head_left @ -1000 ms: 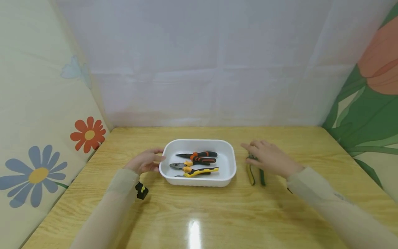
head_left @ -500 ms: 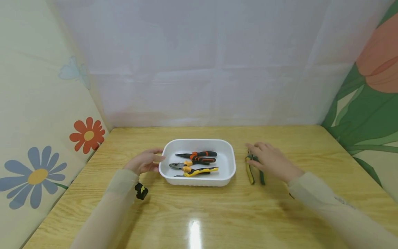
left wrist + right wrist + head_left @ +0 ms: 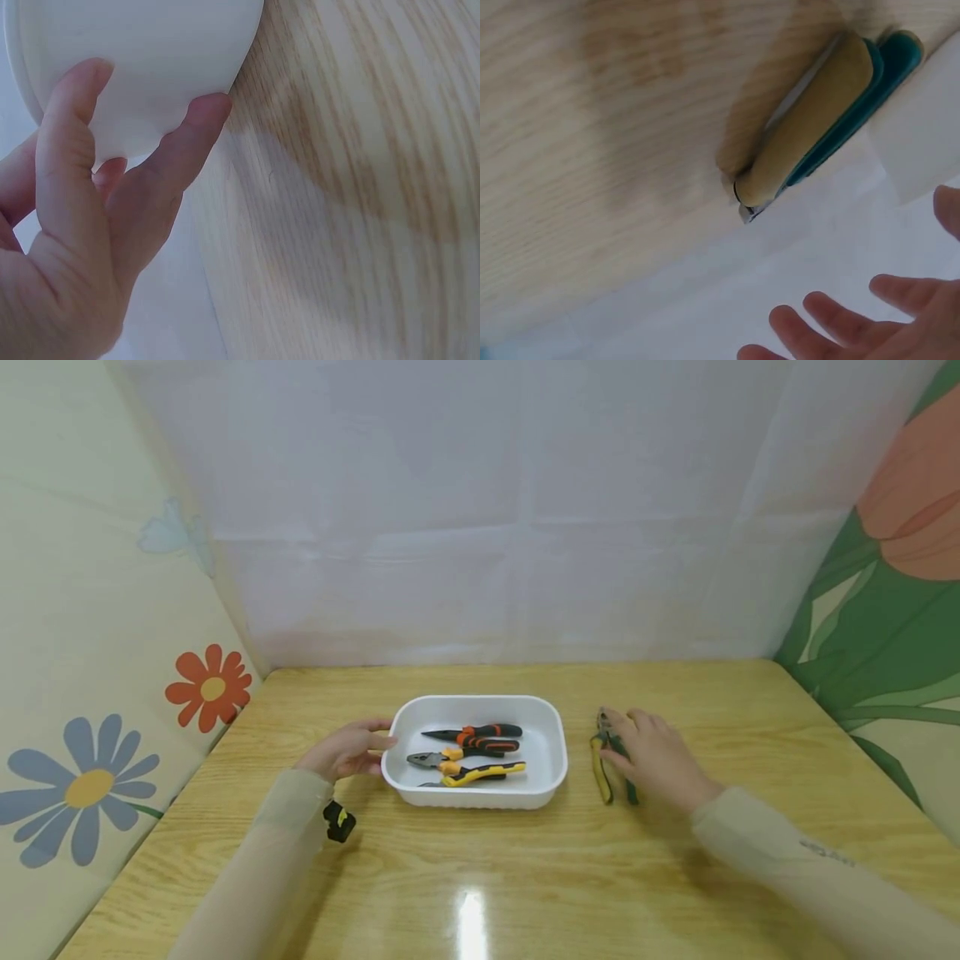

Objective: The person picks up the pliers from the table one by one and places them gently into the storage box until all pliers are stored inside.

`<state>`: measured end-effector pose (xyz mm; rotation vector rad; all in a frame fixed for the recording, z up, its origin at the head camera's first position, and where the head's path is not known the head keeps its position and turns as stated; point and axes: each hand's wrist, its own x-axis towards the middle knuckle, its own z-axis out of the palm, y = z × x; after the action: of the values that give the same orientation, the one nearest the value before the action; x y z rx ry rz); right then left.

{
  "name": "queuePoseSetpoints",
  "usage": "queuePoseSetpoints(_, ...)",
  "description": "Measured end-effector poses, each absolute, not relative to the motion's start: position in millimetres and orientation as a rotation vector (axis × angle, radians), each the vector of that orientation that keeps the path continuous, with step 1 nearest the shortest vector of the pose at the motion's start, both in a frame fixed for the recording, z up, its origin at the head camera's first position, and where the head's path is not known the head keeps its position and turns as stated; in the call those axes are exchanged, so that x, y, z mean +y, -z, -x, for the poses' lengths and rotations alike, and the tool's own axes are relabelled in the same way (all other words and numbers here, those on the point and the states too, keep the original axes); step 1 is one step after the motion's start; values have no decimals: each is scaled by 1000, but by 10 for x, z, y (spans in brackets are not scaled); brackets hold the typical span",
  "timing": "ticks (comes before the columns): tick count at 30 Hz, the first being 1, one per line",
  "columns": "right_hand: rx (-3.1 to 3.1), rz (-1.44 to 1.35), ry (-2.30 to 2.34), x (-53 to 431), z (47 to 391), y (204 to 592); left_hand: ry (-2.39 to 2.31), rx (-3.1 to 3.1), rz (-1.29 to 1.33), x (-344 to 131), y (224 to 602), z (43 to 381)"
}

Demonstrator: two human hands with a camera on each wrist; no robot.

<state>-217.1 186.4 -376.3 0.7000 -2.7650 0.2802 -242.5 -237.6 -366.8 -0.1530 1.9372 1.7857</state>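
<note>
My left hand holds the left end of a white plastic tray, its thumb over the rim. In the left wrist view, fingers press on the tray's outer wall. Several pliers lie inside: long-nose pliers with black and orange handles, combination pliers, and pliers with yellow and black handles. To the right of the tray, pliers with yellow and green handles lie on the table. Over them hovers my right hand, fingers spread and apart from the handles in the right wrist view.
The wooden table reaches back to a pale cloth wall. Flower-printed cloth stands at the left, and another with tulips at the right. A small black and yellow object is seen by my left wrist.
My right hand has shifted slightly right and down, so more of the yellow and green pliers shows. The left hand and the tray have stayed in place.
</note>
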Motion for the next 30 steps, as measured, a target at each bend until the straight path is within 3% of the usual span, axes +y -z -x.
queuePoseSetpoints(30,-2955,-447,-407,1692,2083,3942,-1767,1979,149,-2387,3676,2414)
